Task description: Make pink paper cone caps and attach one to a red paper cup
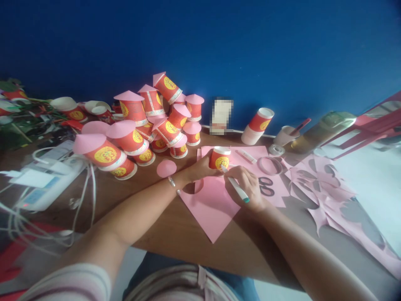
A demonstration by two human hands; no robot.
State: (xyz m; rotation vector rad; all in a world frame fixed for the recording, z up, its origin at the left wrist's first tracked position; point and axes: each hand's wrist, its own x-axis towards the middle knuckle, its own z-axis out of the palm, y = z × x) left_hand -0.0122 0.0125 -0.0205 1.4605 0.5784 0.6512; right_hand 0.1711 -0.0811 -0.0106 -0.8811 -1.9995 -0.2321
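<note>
Head view, largest to smallest. Wooden tabletop [171, 238], bearing 1 large pink paper sheet [216, 213] that lies partly under both hands. Left hand [202, 168]: curved around the left side of the cup, thumb and fingers closed on it, though the far fingertips cannot be made out. Right hand [246, 186]: fingers drawn together, pinching a pen. Red paper cup [219, 157]: held upright over the pink sheet, between the 2 hands, white end upward; whether its base touches the paper cannot be told. Such a cup is presumably very light and thin-walled, springy under mild pressure but readily dented by a hard squeeze; a loose grip low on the side, near the stiffer end rings, should steady it, leaving the printed face free. White marker pen [237, 189], green at its rear end: likely rigid, smooth and light, best taken near the tip for control. Yellow medallion [221, 163], printed on the cup: the pen tip lies at or just beside it, contact being uncertain; heavy pressure here could buckle the wall.
</note>
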